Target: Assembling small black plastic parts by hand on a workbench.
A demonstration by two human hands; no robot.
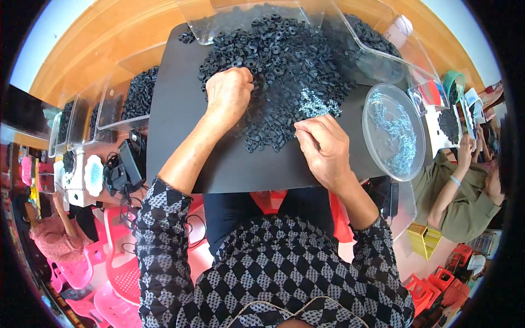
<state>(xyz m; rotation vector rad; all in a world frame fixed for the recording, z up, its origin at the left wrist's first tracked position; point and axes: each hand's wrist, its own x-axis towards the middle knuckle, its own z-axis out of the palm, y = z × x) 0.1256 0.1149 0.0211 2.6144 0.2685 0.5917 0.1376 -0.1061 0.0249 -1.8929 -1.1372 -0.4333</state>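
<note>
A large heap of small black plastic parts (273,54) covers the far middle of the dark table (178,109). At the heap's left edge is my left hand (227,95), its fingers curled closed. Whatever it may hold is hidden. My right hand (325,147) is pinched, thumb against fingers, just in front of a small pile of shiny metal pieces that look like tiny springs (318,104). Anything between those fingertips is too small to make out. To the right of this hand, a round clear plastic lid or dish (367,139) holds more of the shiny pieces.
A clear bin (199,27) tips over the heap's far side, and another (383,63) with black parts stands at far right. More bins of black parts (139,95) stand left, beside a black box with cables (131,158). Co-workers sit left (60,235) and right (465,202).
</note>
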